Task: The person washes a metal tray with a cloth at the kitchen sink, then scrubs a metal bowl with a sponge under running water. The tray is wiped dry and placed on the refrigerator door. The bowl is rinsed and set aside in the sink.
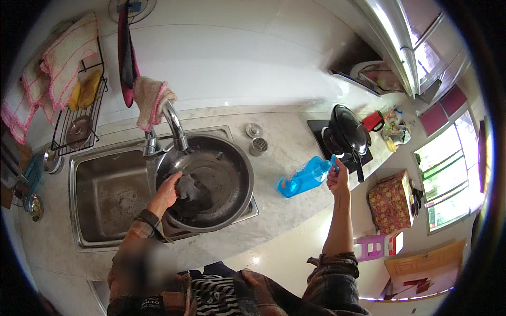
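My left hand (168, 191) grips a wet-looking dark grey cloth (193, 193) inside a large round metal basin (246, 173). The basin sits over the right part of the stainless steel sink (118, 193), beneath the chrome faucet (176, 124). Out to the right, my right hand (337, 177) holds a translucent blue plastic bottle (302, 177) by its neck and cap. This bottle leans over the marble-look counter (272, 205) with its base toward the basin; whether the base touches the counter is unclear.
A lidded black wok (346, 128) stands on a black cooktop (316, 128), its handle jutting toward the front edge. Behind the basin are a small metal shaker (259, 146) and a round lid (253, 130). A wire rack (81, 134) and hanging cloths (69, 59) occupy the left.
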Demonstrator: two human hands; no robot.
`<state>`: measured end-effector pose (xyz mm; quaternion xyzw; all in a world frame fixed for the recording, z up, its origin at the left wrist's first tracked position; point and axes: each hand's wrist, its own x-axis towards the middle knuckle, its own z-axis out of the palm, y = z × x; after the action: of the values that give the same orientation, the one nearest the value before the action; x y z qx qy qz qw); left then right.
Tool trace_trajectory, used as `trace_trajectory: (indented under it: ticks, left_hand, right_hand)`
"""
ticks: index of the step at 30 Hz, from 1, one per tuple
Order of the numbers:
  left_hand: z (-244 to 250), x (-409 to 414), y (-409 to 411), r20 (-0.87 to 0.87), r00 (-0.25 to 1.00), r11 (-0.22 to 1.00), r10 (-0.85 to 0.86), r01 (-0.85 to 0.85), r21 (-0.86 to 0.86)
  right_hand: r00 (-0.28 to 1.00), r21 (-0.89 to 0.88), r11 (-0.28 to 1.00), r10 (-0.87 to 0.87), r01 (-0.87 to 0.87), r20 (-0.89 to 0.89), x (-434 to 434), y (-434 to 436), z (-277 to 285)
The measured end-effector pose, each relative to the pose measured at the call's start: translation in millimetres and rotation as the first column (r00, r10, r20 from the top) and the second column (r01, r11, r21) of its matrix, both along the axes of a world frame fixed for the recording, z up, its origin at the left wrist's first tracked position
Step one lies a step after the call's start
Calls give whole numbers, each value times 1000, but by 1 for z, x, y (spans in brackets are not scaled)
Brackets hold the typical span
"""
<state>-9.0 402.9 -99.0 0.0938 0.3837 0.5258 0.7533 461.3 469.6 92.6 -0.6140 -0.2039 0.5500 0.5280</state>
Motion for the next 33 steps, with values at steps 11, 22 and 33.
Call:
trace_trajectory:
  ticks: [11, 22, 33]
  left_hand:
    - [32, 25, 4, 148, 986, 994, 79, -88, 58]
    - [45, 42, -23, 186, 972, 984, 147, -162, 70]
    - [82, 14, -21, -404, 909, 986, 103, -146, -77]
  right_hand:
    - [981, 97, 994, 67, -50, -183, -15, -29, -8]
    - [366, 292, 528, 38, -798, 930, -350, -68, -136]
    - [686, 117, 694, 646, -711, 336, -300, -26, -145]
